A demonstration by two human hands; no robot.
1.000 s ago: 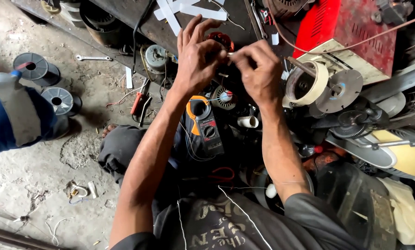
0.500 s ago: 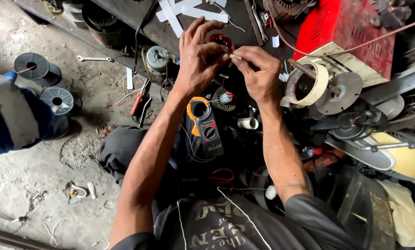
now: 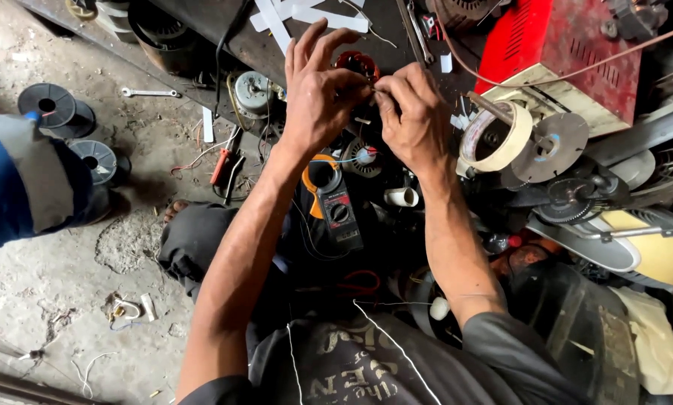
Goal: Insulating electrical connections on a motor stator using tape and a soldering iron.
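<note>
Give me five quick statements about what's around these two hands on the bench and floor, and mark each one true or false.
1. Both hands, the left hand and the right hand, meet at a small part with reddish winding. True.
2. A clamp meter with an orange jaw lies below the hands. True.
3. The roll of masking tape sits on the left wrist. False: it hangs on a rod to the right of the right hand.
4. A spanner lies on the concrete floor at upper left. True.
5. The red machine case stands at lower left. False: it is at upper right.
</note>
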